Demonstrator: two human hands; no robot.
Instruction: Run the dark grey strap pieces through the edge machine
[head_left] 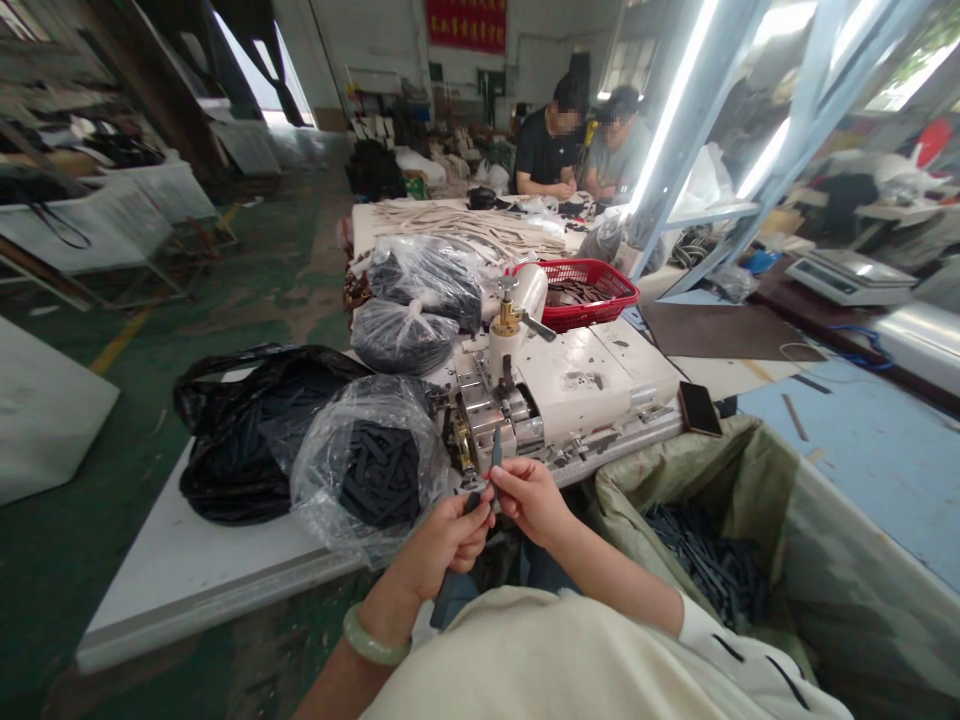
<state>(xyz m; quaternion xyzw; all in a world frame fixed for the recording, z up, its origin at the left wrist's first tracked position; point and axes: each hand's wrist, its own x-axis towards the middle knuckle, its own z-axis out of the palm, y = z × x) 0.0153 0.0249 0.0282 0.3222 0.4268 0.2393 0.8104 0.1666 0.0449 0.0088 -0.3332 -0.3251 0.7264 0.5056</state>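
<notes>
Just in front of a white bench machine (592, 385) with a metal working head, my two hands meet. My right hand (534, 503) pinches a narrow dark grey strip (496, 446) between thumb and fingers, its tip pointing up. My left hand (448, 540), with a pale green bangle at the wrist, is closed round dark strips (444, 603) whose ends hang below the fist. How many it holds is hidden by the fingers. Left of the machine, a clear plastic bag (319, 480) stands open with many dark strips (381, 475) inside.
A black bag (225, 490) of strips lies on the white table (217, 570). Tied clear bags (409, 335) and a red basket (589, 318) stand behind. A phone (699, 409) rests at the machine's right, above an open sack (637, 480) of strips. Two people sit farther back.
</notes>
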